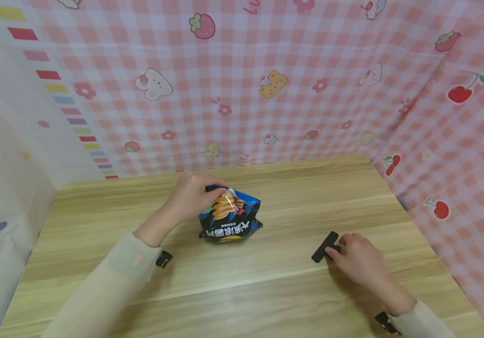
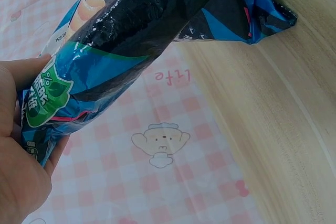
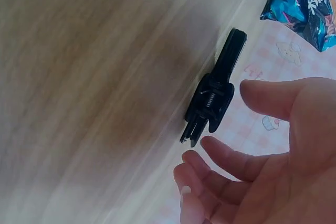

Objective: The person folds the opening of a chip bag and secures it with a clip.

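A blue and black bag of chips [image 1: 230, 219] stands upright on the wooden table, its upper edge gathered in my left hand [image 1: 192, 193]. In the left wrist view, the thumb and fingers of that hand pinch a corner of the bag [image 2: 126, 51] by its green label. Over to the right lies a black bag clip [image 1: 324, 247] with a long bar and a spring. My right hand [image 1: 361, 259] is beside it, fingers relaxed and parted. The right wrist view shows a gap between the thumb and the clip [image 3: 215, 85], with the fingertips just short of its handle end.
The wooden table [image 1: 242, 300] runs back to a pink checked cloth [image 1: 242, 94] hung behind it. More of that cloth hangs along the right side, and a white dotted cloth [image 1: 9, 141] is on the left. Each wrist wears a black band.
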`<state>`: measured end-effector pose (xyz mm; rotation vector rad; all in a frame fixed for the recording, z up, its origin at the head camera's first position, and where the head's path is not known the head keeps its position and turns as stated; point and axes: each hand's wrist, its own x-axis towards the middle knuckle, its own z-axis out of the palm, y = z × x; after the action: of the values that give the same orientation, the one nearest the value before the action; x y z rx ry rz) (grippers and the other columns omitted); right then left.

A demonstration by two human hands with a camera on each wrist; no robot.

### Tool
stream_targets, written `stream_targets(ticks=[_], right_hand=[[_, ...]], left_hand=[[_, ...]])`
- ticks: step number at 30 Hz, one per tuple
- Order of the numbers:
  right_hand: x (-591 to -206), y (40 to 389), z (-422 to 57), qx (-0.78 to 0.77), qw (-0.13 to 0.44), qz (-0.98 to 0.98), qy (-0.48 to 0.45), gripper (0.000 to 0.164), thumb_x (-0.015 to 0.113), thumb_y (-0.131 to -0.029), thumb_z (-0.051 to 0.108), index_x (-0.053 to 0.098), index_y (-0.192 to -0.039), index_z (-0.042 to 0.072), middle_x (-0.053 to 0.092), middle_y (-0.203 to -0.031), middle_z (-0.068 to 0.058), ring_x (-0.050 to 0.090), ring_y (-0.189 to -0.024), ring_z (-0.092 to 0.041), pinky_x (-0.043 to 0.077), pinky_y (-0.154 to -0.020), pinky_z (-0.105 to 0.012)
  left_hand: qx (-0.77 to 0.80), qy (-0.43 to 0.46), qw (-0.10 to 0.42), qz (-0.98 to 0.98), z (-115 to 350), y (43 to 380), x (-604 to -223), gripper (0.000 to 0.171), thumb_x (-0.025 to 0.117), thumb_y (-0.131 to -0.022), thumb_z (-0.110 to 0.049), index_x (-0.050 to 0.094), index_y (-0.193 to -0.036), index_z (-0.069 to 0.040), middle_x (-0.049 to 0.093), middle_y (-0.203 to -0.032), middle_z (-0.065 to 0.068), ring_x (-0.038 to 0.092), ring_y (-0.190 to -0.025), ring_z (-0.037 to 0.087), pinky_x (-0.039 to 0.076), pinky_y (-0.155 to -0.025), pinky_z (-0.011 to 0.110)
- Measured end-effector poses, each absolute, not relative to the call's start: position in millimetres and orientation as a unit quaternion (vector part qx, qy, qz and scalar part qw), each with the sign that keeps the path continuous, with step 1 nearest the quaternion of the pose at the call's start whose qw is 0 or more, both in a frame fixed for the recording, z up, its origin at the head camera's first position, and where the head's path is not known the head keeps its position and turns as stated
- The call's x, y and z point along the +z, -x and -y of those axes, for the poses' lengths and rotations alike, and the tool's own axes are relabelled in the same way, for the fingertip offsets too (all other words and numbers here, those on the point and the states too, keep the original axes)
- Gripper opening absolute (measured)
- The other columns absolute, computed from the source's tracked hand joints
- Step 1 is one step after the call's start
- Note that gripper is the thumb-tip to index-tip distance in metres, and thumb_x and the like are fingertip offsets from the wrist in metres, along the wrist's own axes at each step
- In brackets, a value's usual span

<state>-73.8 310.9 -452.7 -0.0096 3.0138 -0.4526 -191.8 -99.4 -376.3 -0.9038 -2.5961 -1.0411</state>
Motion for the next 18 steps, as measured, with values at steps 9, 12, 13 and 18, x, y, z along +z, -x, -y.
stream_targets(ticks=[9,12,13,18], right_hand=[[-454.2,76.7,-312.1,-0.15,0.071,-0.986,-0.007,0.036,0.075,-0.094,0.04,0.071,-0.089,0.005,0.062,-0.079,-0.003,0.058,-0.07,-0.022,0.045,-0.056,-0.042],[-453.7,78.3,-312.0,-0.157,0.082,-0.984,-0.01,0.034,0.075,-0.095,0.04,0.071,-0.085,0.007,0.06,-0.073,-0.001,0.054,-0.066,-0.02,0.041,-0.054,-0.037],[-453.3,78.9,-311.9,-0.161,0.088,-0.983,-0.013,0.034,0.074,-0.095,0.04,0.071,-0.085,0.007,0.059,-0.072,0.0,0.053,-0.065,-0.019,0.04,-0.053,-0.036],[-449.9,80.8,-311.4,-0.179,0.105,-0.978,-0.029,0.035,0.074,-0.095,0.041,0.066,-0.091,0.007,0.057,-0.072,0.0,0.053,-0.065,-0.019,0.038,-0.054,-0.034]], left_hand=[[-0.35,0.309,0.105,0.878,98.3,192.2,-376.0,0.01,0.08,-0.093,-0.008,0.083,-0.101,-0.005,0.08,-0.1,0.009,0.075,-0.081,0.017,0.06,-0.065,0.03],[-0.351,0.312,0.11,0.876,98.4,192.4,-376.3,0.009,0.081,-0.092,-0.007,0.083,-0.101,-0.004,0.08,-0.1,0.01,0.076,-0.082,0.018,0.06,-0.066,0.031],[-0.351,0.313,0.111,0.875,98.4,192.6,-376.5,0.009,0.081,-0.092,-0.007,0.083,-0.101,-0.004,0.08,-0.1,0.01,0.076,-0.082,0.018,0.061,-0.067,0.032],[-0.351,0.315,0.113,0.875,98.3,192.7,-376.6,0.01,0.081,-0.092,-0.007,0.083,-0.101,-0.004,0.08,-0.1,0.011,0.076,-0.083,0.019,0.061,-0.068,0.033]])
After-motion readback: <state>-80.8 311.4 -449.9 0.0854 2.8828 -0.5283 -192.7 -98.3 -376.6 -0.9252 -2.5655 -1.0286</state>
